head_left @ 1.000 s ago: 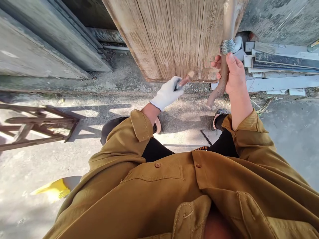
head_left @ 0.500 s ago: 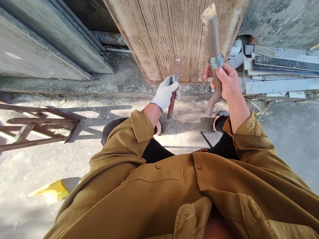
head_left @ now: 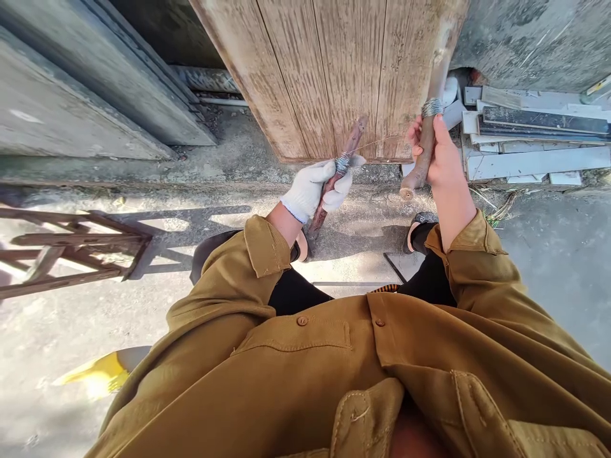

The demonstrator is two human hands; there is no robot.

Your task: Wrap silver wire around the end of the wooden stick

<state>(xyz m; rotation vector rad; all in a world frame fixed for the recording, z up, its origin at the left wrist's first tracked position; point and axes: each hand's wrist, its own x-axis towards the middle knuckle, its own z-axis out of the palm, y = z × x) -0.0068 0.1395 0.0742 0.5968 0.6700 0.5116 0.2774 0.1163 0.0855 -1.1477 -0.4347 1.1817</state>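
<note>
My left hand point(head_left: 312, 187), in a white knit glove, is closed around a thin reddish-brown stick point(head_left: 353, 137). Silvery wire point(head_left: 342, 163) is coiled round the stick just above the thumb. On the right, my bare right hand point(head_left: 442, 149) grips a thicker, crooked stick point(head_left: 421, 168), held tilted with its cut lower end toward me. That stick has its own wire coil point(head_left: 432, 107) beside my thumb tip. A fine strand of wire point(head_left: 382, 138) runs between the two sticks.
A weathered wooden panel point(head_left: 334, 76) lies ahead, beyond both hands. Stacked boards point(head_left: 539, 140) are at the right by the wall. To the left are a wooden frame point(head_left: 71, 240) and large grey panels point(head_left: 81, 102). Something yellow point(head_left: 102, 374) is at lower left.
The thick stick has swung over, its upper end going right and away. My left hand has turned, tilting the thin stick to the right. Both hands still hold their sticks.
</note>
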